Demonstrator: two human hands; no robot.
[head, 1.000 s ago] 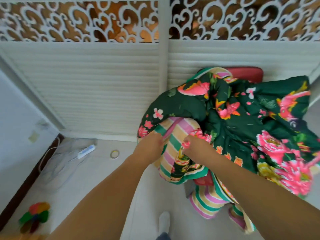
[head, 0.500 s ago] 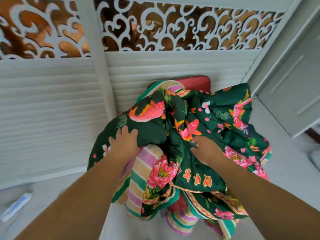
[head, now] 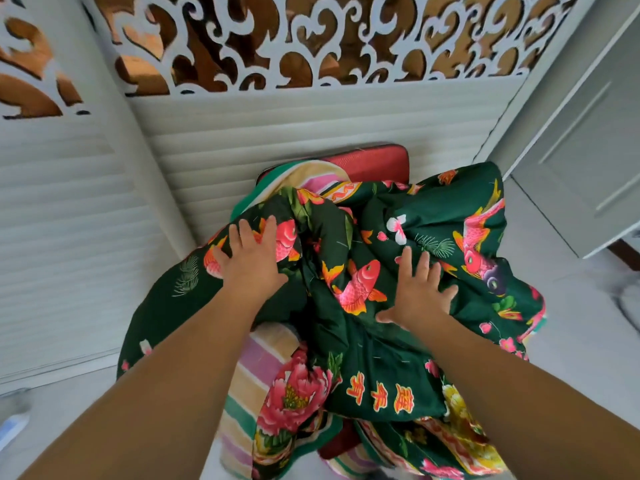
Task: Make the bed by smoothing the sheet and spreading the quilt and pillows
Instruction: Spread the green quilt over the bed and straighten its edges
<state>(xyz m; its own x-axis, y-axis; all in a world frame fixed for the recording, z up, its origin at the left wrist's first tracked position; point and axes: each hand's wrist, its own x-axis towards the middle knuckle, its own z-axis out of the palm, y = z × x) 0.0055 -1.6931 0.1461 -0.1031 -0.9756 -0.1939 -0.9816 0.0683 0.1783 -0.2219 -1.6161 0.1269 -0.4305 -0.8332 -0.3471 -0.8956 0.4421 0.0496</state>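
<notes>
The task looks to be at an early stage: the quilt (head: pixel 398 306), dark green with pink fish and peonies and a striped underside, is bunched in a heap on a red chair (head: pixel 374 164) rather than spread on any bed, and no bed, sheet or pillow shows in the head view. The left hand (head: pixel 251 261) lies flat on the upper left of the heap, fingers straight and spread, pressing the cloth and holding nothing. The right hand (head: pixel 417 289) lies on the middle of the heap in the same way, fingers splayed and thumb out to the side, palm down with no fold pinched. By my judgement the quilt must be gathered up and carried to the bed, so nearly everything is left: smoothing the sheet, spreading the quilt, setting the pillows. Around the chair stands a white slatted screen (head: pixel 277 133) with scrolled fretwork along its top, close behind the chair back, and a grey cabinet door (head: pixel 571 150) stands off to the right. The floor (head: pixel 581 323) is pale; a small white and blue object (head: pixel 10 427) lies at the far left edge, too blurred to name. Loose quilt ends hang down past the seat towards the floor and could drag or trip the person when the bundle is lifted.
</notes>
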